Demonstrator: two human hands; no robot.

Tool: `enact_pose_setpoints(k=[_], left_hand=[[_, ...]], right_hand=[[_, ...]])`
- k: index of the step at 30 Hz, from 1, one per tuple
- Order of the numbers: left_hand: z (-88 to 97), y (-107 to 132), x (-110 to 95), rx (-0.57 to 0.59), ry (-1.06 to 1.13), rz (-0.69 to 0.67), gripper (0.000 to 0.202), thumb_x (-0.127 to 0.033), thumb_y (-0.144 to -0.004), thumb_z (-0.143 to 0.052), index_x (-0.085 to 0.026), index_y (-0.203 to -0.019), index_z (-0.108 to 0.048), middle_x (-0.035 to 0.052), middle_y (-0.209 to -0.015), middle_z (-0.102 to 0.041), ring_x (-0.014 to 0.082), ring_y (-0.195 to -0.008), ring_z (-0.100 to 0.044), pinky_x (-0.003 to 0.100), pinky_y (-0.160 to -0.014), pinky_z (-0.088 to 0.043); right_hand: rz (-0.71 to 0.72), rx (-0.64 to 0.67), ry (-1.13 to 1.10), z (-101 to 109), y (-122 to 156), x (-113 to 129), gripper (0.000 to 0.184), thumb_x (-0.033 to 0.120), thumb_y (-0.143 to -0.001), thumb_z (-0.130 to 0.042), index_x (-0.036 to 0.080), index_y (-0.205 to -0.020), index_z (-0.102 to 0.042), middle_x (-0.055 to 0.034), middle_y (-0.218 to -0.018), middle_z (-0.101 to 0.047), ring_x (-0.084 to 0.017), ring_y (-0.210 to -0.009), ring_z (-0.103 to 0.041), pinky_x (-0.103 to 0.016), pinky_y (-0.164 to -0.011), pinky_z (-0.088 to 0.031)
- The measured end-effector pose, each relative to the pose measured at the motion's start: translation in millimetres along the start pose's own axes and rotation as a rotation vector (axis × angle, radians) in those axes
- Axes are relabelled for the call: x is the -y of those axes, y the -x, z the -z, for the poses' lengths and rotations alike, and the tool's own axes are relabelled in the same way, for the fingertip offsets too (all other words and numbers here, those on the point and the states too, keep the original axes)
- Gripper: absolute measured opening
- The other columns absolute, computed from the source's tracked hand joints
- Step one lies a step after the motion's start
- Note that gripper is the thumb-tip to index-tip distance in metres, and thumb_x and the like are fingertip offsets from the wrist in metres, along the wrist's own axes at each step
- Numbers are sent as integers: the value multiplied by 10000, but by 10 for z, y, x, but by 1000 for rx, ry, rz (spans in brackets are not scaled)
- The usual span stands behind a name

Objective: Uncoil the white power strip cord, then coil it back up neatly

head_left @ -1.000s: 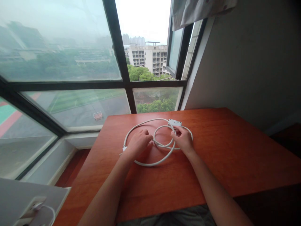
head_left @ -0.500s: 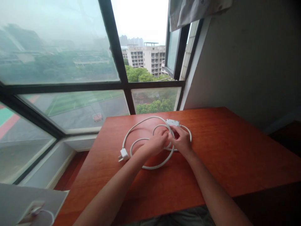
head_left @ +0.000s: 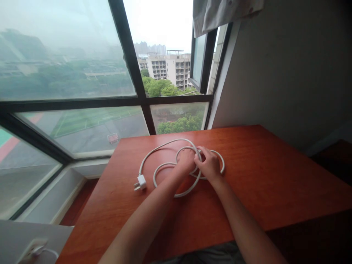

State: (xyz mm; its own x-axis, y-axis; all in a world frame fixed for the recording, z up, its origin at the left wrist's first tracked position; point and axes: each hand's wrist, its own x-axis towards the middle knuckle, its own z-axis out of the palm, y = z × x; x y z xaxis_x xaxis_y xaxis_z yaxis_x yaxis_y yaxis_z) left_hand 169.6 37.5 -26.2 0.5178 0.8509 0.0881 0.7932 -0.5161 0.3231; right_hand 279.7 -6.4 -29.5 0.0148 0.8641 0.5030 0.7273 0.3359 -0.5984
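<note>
A white power cord [head_left: 183, 193] lies in loose, overlapping loops on the reddish-brown wooden table. Its plug [head_left: 141, 182], prongs pointing left, rests at the left end of the loops. My left hand [head_left: 187, 160] reaches in under one loop with its fingers closed; what they grip is hidden, though the cord runs right beside them. Curled around the cord at the right side of the loop is my right hand [head_left: 208, 164], thumb and fingers drawn together. The two hands nearly touch.
The wooden table [head_left: 255, 176] reaches to the window frame [head_left: 110, 103] at the back. A grey wall [head_left: 288, 80] rises on the right. At lower left, a wall socket [head_left: 34, 249] has a white plug and cable in it. A curtain [head_left: 225, 14] hangs above.
My right hand has turned and moved slightly left, and the white block beyond it is now hidden. The left hand has drawn back its fingers. The view has shifted a little.
</note>
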Motion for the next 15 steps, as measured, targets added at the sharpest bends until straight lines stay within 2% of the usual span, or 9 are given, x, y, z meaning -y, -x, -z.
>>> enact_pose_setpoints(k=[2,4,6,10,15], left_hand=[[-7,129,-13,-15,-88,9,222,-175,-916,-471,-89,-1027,-643,171,-1001,-662,270,-956,-627,431,-874,-492],[31,278,-19,-39,-162,-25,214,-156,-881,-469,-115,-987,-650,161,-960,-676,265,-933,-632,401,-876,-479],[115,423,-15,-56,-168,-11,199,-234,-858,-520,-154,-990,-646,135,-944,-681,254,-908,-640,356,-831,-486],[365,639,49,-15,-200,175,257,-364,-789,-613,-161,-944,-636,137,-920,-678,257,-801,-653,319,-688,-479],[667,804,289,-166,-109,205,285,-361,-762,-648,-169,-972,-634,103,-946,-688,248,-844,-641,306,-702,-458]], right_hand=[[-29,20,73,-1,0,-7,332,229,-801,-515,203,-1098,-661,-75,-1014,-714,-228,-907,-648,-298,-831,-480],[-37,43,132,-2,4,-10,320,237,-814,-515,211,-1099,-658,-75,-996,-717,-226,-891,-649,-285,-793,-471],[-55,77,182,-4,6,-18,293,249,-829,-519,220,-1082,-663,-71,-951,-721,-218,-853,-650,-270,-738,-459],[-100,141,226,-13,0,-59,268,248,-834,-535,246,-1068,-665,-53,-910,-726,-202,-808,-650,-251,-667,-436],[-96,154,177,-37,-11,-125,296,253,-838,-538,245,-1111,-653,-52,-964,-732,-201,-830,-659,-257,-693,-449]])
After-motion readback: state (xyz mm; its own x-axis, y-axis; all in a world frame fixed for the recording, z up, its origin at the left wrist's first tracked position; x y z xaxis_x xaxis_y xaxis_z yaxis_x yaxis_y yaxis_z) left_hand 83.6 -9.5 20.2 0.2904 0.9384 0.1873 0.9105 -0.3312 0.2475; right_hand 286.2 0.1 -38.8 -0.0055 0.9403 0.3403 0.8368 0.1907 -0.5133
